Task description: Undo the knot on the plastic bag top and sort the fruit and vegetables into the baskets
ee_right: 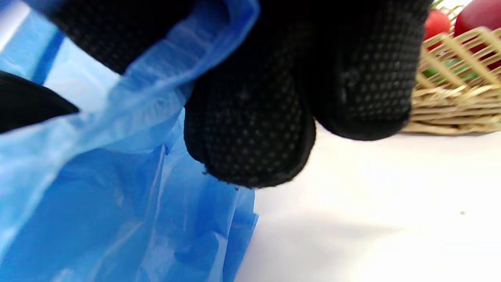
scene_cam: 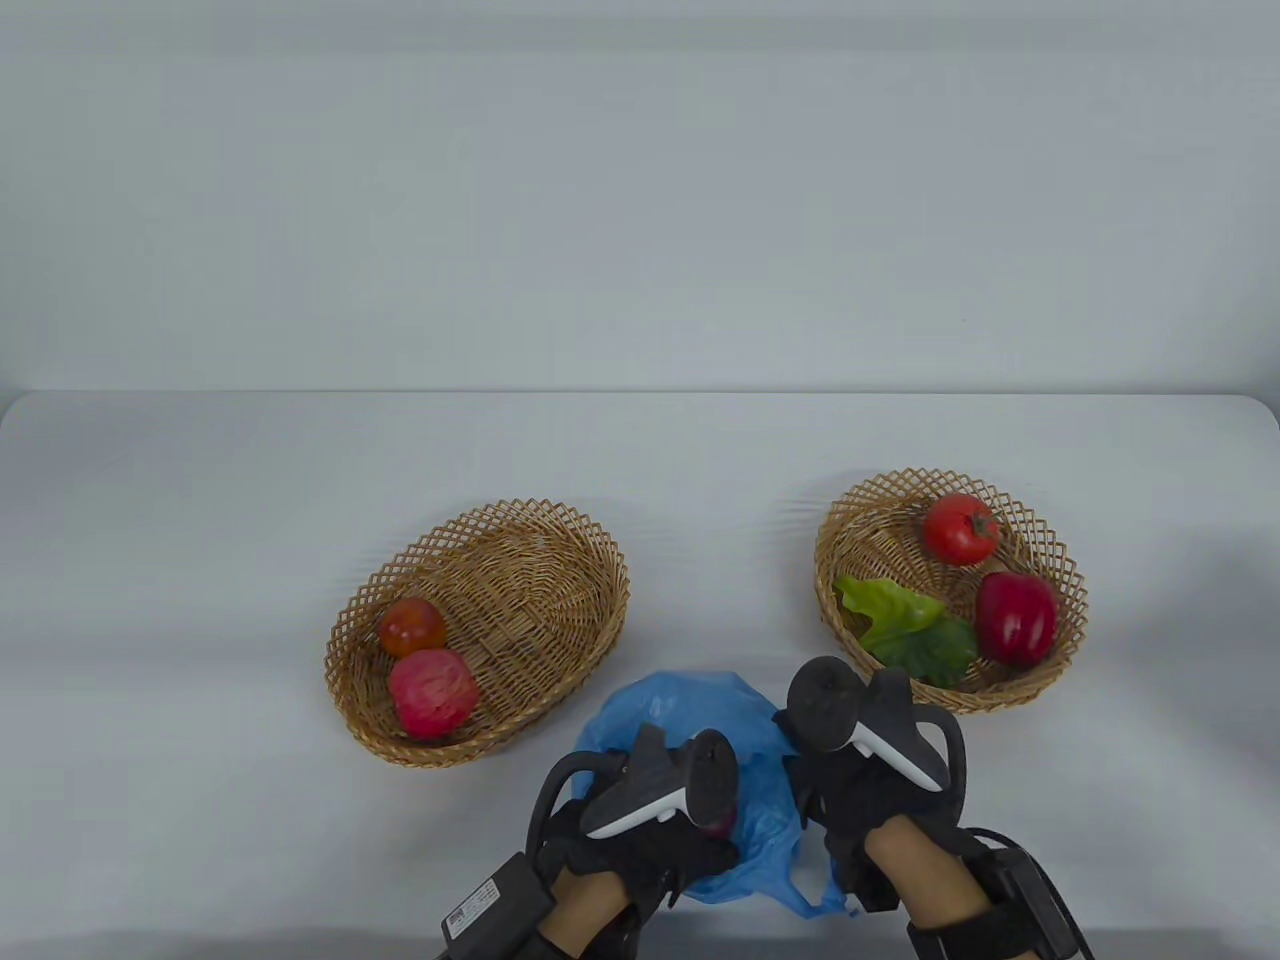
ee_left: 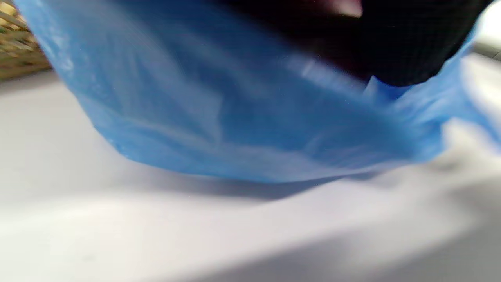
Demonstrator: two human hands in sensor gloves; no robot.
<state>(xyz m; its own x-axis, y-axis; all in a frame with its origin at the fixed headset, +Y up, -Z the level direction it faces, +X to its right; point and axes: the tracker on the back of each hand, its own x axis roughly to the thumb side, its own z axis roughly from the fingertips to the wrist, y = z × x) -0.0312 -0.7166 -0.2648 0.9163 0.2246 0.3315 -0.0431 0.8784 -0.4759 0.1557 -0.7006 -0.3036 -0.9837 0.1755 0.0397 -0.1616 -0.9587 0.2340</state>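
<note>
The white desk (scene_cam: 200,520) carries two wicker baskets and a blue plastic bag (scene_cam: 680,710) that lies near its front edge, between the baskets and under both hands. The oval left basket (scene_cam: 560,570) holds a small red-orange fruit (scene_cam: 411,626) and, touching it, a pink-red apple (scene_cam: 432,692). The round right basket (scene_cam: 1050,560) holds a tomato (scene_cam: 960,527), a dark red bell pepper (scene_cam: 1016,618) and green lettuce leaves (scene_cam: 905,630). The right hand (scene_cam: 850,790) pinches a fold of the bag's edge; its fingers (ee_right: 250,129) are curled round the film. The left hand (scene_cam: 640,830) rests on the bag over a dark reddish item (scene_cam: 718,824); whether its fingers grip anything cannot be told.
</note>
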